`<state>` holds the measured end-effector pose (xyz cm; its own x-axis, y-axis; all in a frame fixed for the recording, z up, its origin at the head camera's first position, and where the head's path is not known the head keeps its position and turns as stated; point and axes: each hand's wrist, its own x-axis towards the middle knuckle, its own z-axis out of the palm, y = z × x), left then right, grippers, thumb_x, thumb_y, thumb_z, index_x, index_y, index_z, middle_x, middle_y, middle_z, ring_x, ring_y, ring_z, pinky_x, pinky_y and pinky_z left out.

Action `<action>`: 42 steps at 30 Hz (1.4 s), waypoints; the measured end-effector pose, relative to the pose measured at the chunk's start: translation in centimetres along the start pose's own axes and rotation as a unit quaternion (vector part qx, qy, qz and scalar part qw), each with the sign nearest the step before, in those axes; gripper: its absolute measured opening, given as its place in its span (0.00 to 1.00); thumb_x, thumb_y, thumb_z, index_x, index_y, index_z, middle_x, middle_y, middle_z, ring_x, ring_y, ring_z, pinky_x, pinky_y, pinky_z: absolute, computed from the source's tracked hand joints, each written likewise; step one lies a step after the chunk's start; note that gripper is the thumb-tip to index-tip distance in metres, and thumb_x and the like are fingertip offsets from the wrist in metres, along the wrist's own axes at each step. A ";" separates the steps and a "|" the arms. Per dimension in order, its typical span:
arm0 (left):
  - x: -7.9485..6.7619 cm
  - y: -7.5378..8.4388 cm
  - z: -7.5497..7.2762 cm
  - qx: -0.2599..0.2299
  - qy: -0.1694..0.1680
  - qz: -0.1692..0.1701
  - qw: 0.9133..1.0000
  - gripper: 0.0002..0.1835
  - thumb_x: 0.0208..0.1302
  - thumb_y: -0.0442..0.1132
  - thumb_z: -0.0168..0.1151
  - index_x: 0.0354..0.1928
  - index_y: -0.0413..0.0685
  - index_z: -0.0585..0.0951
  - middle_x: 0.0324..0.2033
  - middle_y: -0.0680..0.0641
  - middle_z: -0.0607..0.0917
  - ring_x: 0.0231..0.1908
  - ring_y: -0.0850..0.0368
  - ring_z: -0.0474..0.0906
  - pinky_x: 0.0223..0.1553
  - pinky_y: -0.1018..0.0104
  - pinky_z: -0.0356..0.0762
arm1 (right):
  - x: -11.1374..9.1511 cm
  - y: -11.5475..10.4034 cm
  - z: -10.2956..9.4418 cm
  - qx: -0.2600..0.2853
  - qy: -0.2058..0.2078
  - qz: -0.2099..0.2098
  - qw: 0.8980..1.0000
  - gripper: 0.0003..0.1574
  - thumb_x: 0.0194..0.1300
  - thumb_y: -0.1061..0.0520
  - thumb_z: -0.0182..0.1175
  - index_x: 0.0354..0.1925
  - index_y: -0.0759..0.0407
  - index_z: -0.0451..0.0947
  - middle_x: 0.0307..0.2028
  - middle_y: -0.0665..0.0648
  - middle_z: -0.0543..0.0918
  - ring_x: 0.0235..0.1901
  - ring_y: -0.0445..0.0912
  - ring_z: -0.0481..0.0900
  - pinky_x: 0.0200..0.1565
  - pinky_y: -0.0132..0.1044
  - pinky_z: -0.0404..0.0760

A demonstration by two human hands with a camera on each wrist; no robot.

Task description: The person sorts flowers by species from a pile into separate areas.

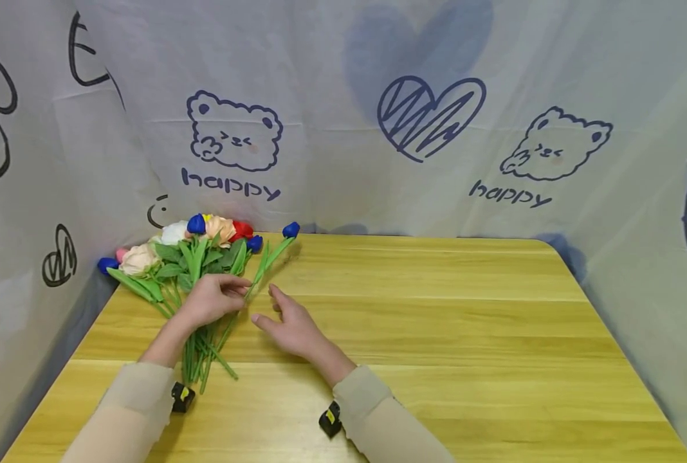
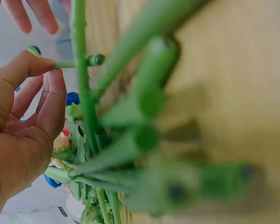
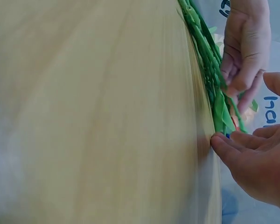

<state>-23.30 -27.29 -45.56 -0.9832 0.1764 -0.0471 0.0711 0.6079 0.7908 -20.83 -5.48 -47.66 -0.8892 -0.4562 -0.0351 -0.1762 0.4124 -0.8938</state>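
My left hand (image 1: pixel 213 301) pinches a green stem between thumb and fingertips; in the left wrist view the stem's cut end (image 2: pixel 97 59) sticks out past the thumb. This stem appears to belong to a blue tulip (image 1: pixel 291 229), its bloom angled toward the back of the table. Just right of it, my right hand (image 1: pixel 294 326) hovers with spread fingers, holding nothing. Beneath and left of my left hand lies a pile of artificial flowers, with a cream rose (image 1: pixel 139 259), a peach rose (image 1: pixel 220 229), a red flower (image 1: pixel 242 230) and loose green stems (image 1: pixel 195 360).
The flowers lie on the left part of a wooden table (image 1: pixel 436 334). Around it hangs a pale curtain (image 1: pixel 332 154) with bear and heart drawings, close to the table's back and side edges.
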 end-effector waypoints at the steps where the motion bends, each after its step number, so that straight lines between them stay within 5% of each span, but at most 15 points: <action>1: 0.1 0.1 0.0 -0.006 0.005 0.002 1.000 0.22 0.62 0.28 0.67 0.59 0.31 0.83 0.48 0.36 0.88 0.47 0.44 0.85 0.41 0.68 0.85 | 0.0 0.0 0.0 0.007 0.001 0.002 1.000 0.49 0.76 0.41 0.59 0.82 0.58 0.53 0.75 0.60 0.68 0.70 0.55 0.72 0.69 0.47 0.74; 5: 0.2 0.7 0.3 -0.042 0.030 0.000 0.999 0.23 0.64 0.28 0.66 0.61 0.33 0.82 0.50 0.34 0.87 0.47 0.45 0.86 0.42 0.69 0.85 | -0.1 -0.1 -0.1 0.062 0.002 0.020 0.998 0.48 0.76 0.43 0.61 0.82 0.57 0.53 0.76 0.56 0.68 0.70 0.55 0.73 0.67 0.47 0.77; 11: 0.2 2.1 1.0 -0.124 0.069 -0.012 0.990 0.24 0.67 0.28 0.65 0.65 0.35 0.80 0.53 0.35 0.85 0.45 0.61 0.84 0.46 0.73 0.84 | -0.1 -0.3 -0.2 0.147 0.027 0.038 0.988 0.43 0.74 0.50 0.64 0.79 0.60 0.61 0.70 0.57 0.76 0.64 0.54 0.79 0.59 0.45 0.83; 22: 0.9 4.9 3.2 -0.228 0.091 -0.021 0.969 0.26 0.67 0.29 0.66 0.67 0.35 0.78 0.55 0.35 0.84 0.44 0.68 0.84 0.47 0.72 0.85 | -0.2 0.1 -1.1 0.281 0.073 0.038 0.956 0.30 0.70 0.63 0.66 0.69 0.63 0.75 0.52 0.57 0.86 0.43 0.46 0.88 0.48 0.46 0.89; 35: 1.7 6.0 5.2 -0.243 0.126 -0.040 0.961 0.24 0.66 0.29 0.68 0.64 0.39 0.82 0.47 0.49 0.87 0.43 0.67 0.84 0.45 0.71 0.86 | -0.7 0.4 -2.0 0.204 0.113 -0.001 0.973 0.22 0.70 0.64 0.67 0.61 0.65 0.81 0.41 0.56 0.87 0.31 0.42 0.88 0.37 0.47 0.91; 42: 1.6 6.3 5.6 -0.250 0.128 -0.037 0.959 0.25 0.67 0.29 0.67 0.66 0.38 0.80 0.53 0.40 0.86 0.44 0.67 0.84 0.46 0.72 0.85 | -0.8 0.7 -2.1 0.198 0.129 -0.010 0.972 0.21 0.69 0.65 0.68 0.59 0.66 0.83 0.40 0.57 0.89 0.29 0.43 0.88 0.36 0.48 0.91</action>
<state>-23.53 -18.87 -44.05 -0.9960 -0.0879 -0.0142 -0.0276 0.1535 0.9878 -21.16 -3.19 -47.32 -0.9724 -0.2272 0.0524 -0.0646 0.0467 -0.9968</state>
